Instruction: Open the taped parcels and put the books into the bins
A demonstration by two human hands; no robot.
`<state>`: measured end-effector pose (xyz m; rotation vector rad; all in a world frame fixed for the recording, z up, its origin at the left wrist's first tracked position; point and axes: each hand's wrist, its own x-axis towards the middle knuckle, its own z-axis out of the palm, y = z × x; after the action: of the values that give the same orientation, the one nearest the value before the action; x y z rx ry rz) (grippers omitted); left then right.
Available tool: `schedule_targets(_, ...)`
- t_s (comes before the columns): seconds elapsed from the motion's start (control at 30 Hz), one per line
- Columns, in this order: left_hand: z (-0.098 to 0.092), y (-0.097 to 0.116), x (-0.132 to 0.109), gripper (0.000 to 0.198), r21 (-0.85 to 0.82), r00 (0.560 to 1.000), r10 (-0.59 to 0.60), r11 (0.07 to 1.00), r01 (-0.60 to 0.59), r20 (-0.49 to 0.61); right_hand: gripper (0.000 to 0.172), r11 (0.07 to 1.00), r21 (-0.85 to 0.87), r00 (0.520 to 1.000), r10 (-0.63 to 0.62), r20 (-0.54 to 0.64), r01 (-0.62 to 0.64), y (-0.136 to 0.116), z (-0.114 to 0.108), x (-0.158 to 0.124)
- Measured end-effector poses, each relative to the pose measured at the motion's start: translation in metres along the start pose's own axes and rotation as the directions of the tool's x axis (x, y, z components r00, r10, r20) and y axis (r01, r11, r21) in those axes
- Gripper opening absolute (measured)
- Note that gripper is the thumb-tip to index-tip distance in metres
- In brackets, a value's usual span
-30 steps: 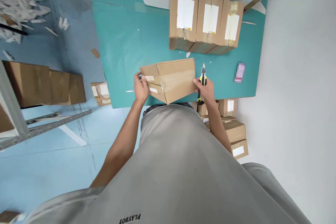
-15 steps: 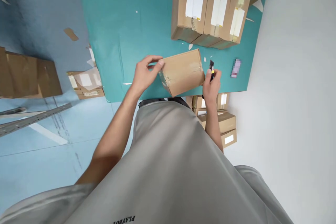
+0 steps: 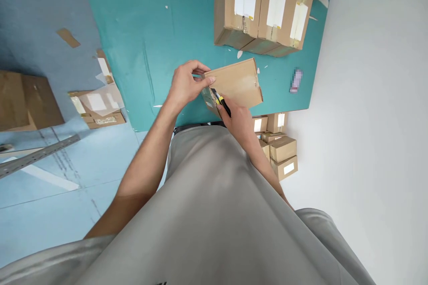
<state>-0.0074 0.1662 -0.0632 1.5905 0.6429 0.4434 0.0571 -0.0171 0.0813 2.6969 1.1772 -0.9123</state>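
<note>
At far left a flattened carton (image 3: pixel 96 107) lies on the floor beside the green bench (image 3: pixel 143 31). A small cardboard box (image 3: pixel 240 82) sits at the bench's near edge. The left hand (image 3: pixel 185 87) is at its left end, and just right of those fingers a yellow-and-black utility knife (image 3: pixel 221 102) has its tip at the box's taped end. As I judge it, that closeness is the danger: a slip on the slick tape could nick the left fingers, and a deep push could score whatever is inside. The left grip is closed, thumb and fingertips pinching the box's corner. The right hand (image 3: pixel 239 122) has its grip wrapped tight round the knife handle. Whether the blade is out I cannot tell. Farther right, three taped boxes (image 3: pixel 264 9) stand at the back of the bench, and small boxes (image 3: pixel 281 151) are stacked on the floor below.
</note>
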Motion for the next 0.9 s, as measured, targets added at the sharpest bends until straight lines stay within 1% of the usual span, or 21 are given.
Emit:
schedule_targets(0.2, 0.004, -0.002, -0.001, 0.038, -0.014, 1.000, 0.007, 1.000, -0.007, -0.010, 0.059, 0.999, -0.024, 0.999, 0.032, -0.002, -0.032, -0.008, -0.003, -0.002)
schedule_targets(0.33, 0.005, -0.003, -0.002, 0.037, -0.019, 1.000, 0.007, 1.000, -0.007, -0.015, 0.061, 0.997, -0.047, 0.998, 0.058, 0.016, -0.057, -0.021, -0.007, -0.003)
schedule_targets(0.5, 0.007, -0.003, -0.008, 0.036, -0.034, 1.000, -0.010, 0.999, 0.009, -0.027, 0.063, 0.990, -0.122, 0.996, 0.079, 0.029, -0.075, -0.035, -0.010, -0.003)
schedule_targets(0.63, 0.009, -0.004, -0.013, 0.038, -0.040, 0.999, -0.025, 0.999, 0.023, -0.046, 0.059, 0.972, -0.211, 0.988, 0.124, 0.089, -0.103, -0.028, -0.007, -0.022)
schedule_targets(0.73, 0.011, -0.004, -0.012, 0.038, -0.034, 0.998, -0.026, 0.999, 0.025, -0.055, 0.058, 0.964, -0.253, 0.985, 0.122, 0.123, -0.088, -0.018, 0.002, -0.042)
schedule_targets(0.8, 0.011, -0.004, -0.012, 0.038, -0.027, 0.998, -0.023, 0.999, 0.022, -0.056, 0.059, 0.959, -0.266, 0.981, 0.134, 0.137, -0.094, -0.013, 0.009, -0.051)
schedule_targets(0.9, 0.011, -0.001, -0.017, 0.040, -0.017, 0.997, -0.020, 1.000, 0.018, -0.068, 0.062, 0.963, -0.248, 0.975, 0.152, 0.162, -0.109, -0.009, 0.014, -0.057)
